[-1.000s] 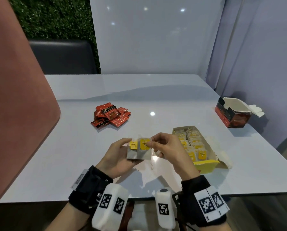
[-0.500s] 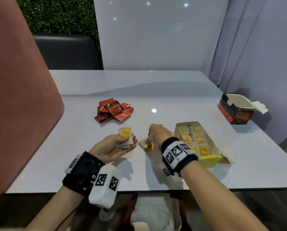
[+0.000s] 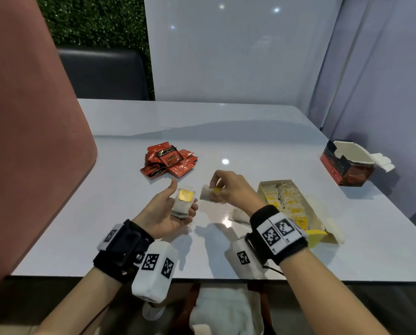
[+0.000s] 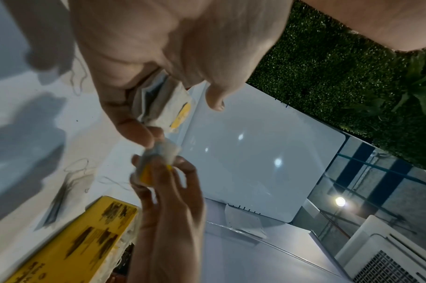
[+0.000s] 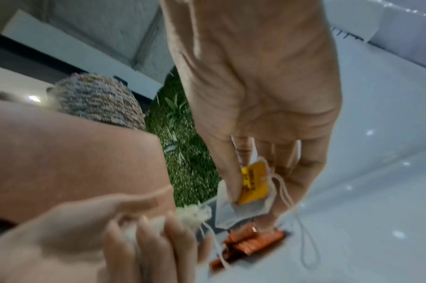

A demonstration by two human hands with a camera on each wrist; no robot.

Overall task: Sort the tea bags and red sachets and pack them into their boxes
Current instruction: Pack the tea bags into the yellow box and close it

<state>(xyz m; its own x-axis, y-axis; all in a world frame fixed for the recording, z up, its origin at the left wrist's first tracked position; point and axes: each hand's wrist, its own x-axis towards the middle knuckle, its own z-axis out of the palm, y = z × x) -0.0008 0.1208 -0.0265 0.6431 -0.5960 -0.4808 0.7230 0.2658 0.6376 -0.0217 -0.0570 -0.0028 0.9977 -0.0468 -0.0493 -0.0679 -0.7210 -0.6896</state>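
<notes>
From the head view, the left hand (image 3: 168, 213) lies palm-up, fingers curled under a small stack of tea bags (image 3: 183, 204), thumb raised clear; the right hand (image 3: 228, 188) pinches a single tea bag (image 3: 206, 193) just beside it, above the white table (image 3: 250, 131). The red sachets (image 3: 169, 160) lie heaped beyond, the yellow box (image 3: 296, 213) of tea bags to the right, the red box (image 3: 347, 165) at the far right. The left wrist view shows the stack cupped in the curled fingers (image 4: 134, 130). The right wrist view shows thumb and fingers (image 5: 229, 172) clamped on the single bag's yellow tag (image 5: 254, 183)

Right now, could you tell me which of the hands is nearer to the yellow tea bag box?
The right. The right hand hovers just left of the yellow tea bag box, pinching a tea bag; the left hand is farther left, cradling a tea-bag stack.
</notes>
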